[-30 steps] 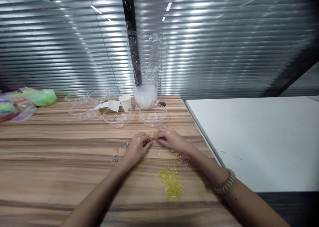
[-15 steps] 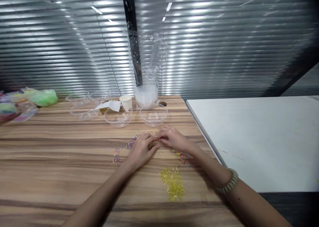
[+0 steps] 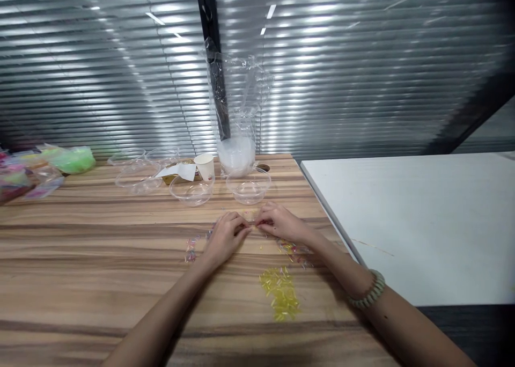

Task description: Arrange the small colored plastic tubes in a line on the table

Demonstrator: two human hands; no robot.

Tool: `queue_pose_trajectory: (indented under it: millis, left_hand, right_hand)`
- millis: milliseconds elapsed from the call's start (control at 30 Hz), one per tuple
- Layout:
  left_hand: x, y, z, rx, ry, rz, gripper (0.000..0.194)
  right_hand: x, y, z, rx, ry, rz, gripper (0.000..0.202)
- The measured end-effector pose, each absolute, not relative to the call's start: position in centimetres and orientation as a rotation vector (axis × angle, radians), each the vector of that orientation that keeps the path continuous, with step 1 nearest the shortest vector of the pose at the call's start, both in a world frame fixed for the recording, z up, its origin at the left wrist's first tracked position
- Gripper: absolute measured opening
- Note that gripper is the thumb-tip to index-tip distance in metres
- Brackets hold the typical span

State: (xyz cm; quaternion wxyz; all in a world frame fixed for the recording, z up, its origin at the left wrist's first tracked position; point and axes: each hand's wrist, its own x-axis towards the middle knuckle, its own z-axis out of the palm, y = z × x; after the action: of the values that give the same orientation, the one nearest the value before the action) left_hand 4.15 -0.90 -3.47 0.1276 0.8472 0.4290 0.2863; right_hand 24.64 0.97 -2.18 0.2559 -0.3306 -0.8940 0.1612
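My left hand [image 3: 228, 235] rests low over the wooden table, its thumb and fingertips pressed together. Facing it, my right hand [image 3: 280, 223] is also closed in a pinch, its tips a small gap from the left ones. Whatever either pinch holds is too small to make out. Mixed-colour tube-like beads [image 3: 192, 249] lie left of my left hand, partly covered by it. Under my right wrist is another mixed strip of beads [image 3: 295, 253]. Nearer to me lies a pile of yellow tube-like beads [image 3: 280, 294].
Beyond my hands stand clear plastic bowls [image 3: 248, 187], a paper cup [image 3: 205, 167] and a plastic bag with stacked bowls [image 3: 236, 153]. Colourful bags [image 3: 74, 159] lie far left. A white table [image 3: 414, 222] adjoins on the right, past a narrow gap. Blinds rise behind.
My left hand's thumb and fingers have drawn together from a looser spread, and the hand has shifted slightly left. My right hand stays pinched in about the same place.
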Motion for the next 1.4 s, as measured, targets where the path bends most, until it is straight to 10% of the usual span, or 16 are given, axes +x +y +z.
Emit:
queue_pose_trajectory:
  millis: [767, 1400]
  left_hand:
    - [2.6, 0.2, -4.0, 2.671, 1.230, 0.691, 0.039]
    - [2.3, -0.1, -3.6, 2.790, 1.132, 0.576, 0.038]
  right_hand:
    - [23.8, -0.9, -0.6, -0.543, -2.548, 0.786, 0.019]
    - [24.5, 0.0, -1.6, -1.088, -2.324, 0.565, 0.022]
